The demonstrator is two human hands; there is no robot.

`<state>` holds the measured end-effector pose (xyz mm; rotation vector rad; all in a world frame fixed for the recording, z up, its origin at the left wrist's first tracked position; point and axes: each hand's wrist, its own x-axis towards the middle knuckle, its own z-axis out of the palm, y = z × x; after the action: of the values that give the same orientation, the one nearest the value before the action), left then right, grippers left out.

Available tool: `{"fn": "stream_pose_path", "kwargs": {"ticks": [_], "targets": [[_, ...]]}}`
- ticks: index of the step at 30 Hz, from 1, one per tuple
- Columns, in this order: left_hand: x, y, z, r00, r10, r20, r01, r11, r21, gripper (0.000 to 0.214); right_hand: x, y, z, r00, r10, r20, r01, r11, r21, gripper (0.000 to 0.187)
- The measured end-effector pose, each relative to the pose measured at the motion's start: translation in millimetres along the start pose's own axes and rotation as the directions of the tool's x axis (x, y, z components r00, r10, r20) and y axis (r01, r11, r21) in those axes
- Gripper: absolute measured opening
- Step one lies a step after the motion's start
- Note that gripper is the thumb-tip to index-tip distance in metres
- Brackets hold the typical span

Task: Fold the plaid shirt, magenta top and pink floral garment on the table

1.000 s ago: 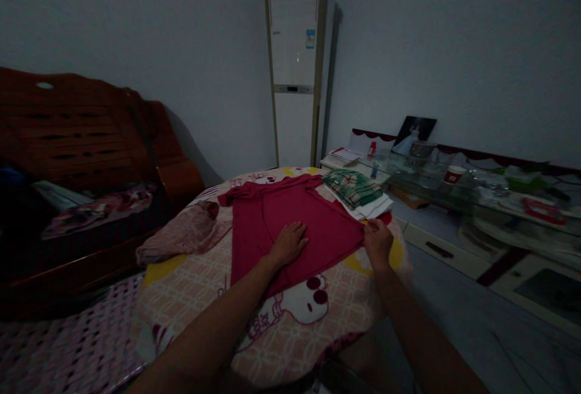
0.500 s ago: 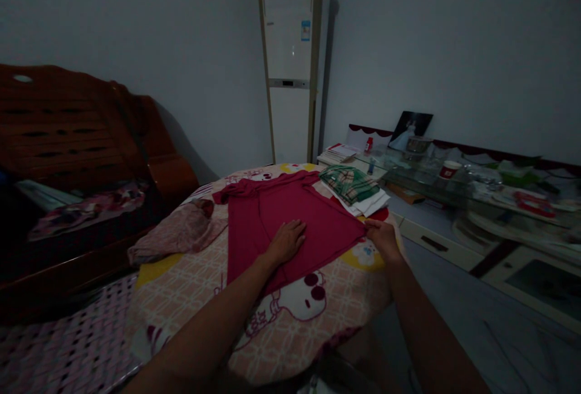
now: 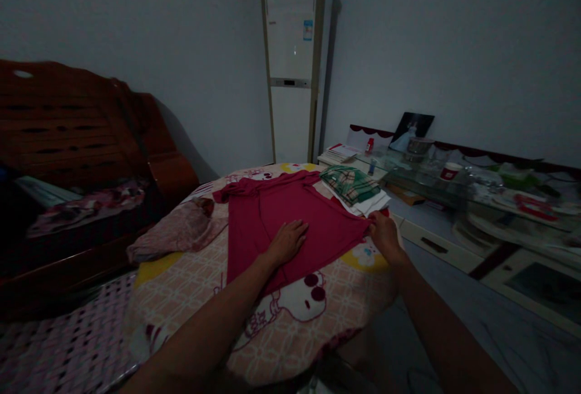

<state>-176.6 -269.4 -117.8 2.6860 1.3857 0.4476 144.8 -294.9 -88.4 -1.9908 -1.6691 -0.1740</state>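
Head view. A red shirt [image 3: 281, 218] lies flat on a round table, over a pink checked cover [image 3: 318, 327] with cartoon prints, and takes up the middle of the top, in front of the person.

Left hand [image 3: 287, 241]: open, palm down, fingers loosely spread, resting on the cloth near the middle of the shirt's lower half. It grips nothing.

Right hand [image 3: 385, 232]: at the shirt's near right corner, fingers curled shut on the hem edge, which runs taut from that corner towards the left hand. The two hands are well apart, with a flat span of shirt between them.

Writing: the tall white air conditioner [image 3: 293, 61] against the far wall bears a small blue label [image 3: 308, 29] and a dark panel strip (both too small and too dim to read). A red cup [image 3: 449, 171] on the glass shelf [image 3: 426, 183] at right carries a pale mark, also unreadable.

Orientation: the shirt's long axis runs from the person outwards. The sleeves and bunched collar end point to the far side of the table; the hem faces the person and flares out to the right.

Also on the table: a crumpled pink cloth [image 3: 177, 230] just left of the shirt, and a folded green plaid stack [image 3: 351, 183] at the far right, near the right hand
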Motion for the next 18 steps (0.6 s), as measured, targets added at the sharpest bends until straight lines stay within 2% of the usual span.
{"fn": "stream_pose_path", "kwargs": {"ticks": [3, 6, 8, 11, 13, 15, 18], "targets": [[1, -2, 2.1, 0.999, 0.052, 0.017, -0.051, 0.999, -0.007, 0.046, -6, -2, -12, 0.997, -0.069, 0.023, 0.073, 0.979, -0.19, 0.026], [1, -2, 3.1, 0.998, 0.057, 0.032, -0.057, 0.998, -0.001, 0.046, -12, -5, -18, 0.994, -0.109, 0.018, 0.109, 0.952, -0.286, 0.028], [1, -1, 1.6, 0.998, 0.056, 0.036, -0.056, 0.998, 0.0, 0.046, -14, -5, -17, 0.995, -0.072, 0.076, 0.093, 0.939, -0.331, 0.027], [0, 3, -3.2, 0.992, 0.119, 0.043, -0.118, 0.993, -0.024, 0.047, -14, -2, -14, 0.984, 0.021, 0.178, 0.051, 0.92, -0.389, 0.028], [-1, 4, -7.1, 0.983, 0.178, 0.052, -0.175, 0.983, -0.053, 0.049, -12, 0, -14, 0.987, 0.04, 0.156, 0.026, 0.915, -0.403, 0.029], [0, 6, -10.6, 0.97, 0.229, 0.075, -0.223, 0.971, -0.084, 0.049, -7, -3, -14, 0.996, 0.012, 0.083, 0.021, 0.927, -0.375, 0.03], [2, 8, -13.4, 0.952, 0.296, 0.083, -0.281, 0.948, -0.151, 0.046, 7, -21, -8, 0.991, -0.133, 0.034, 0.137, 0.963, -0.231, 0.031]]}}
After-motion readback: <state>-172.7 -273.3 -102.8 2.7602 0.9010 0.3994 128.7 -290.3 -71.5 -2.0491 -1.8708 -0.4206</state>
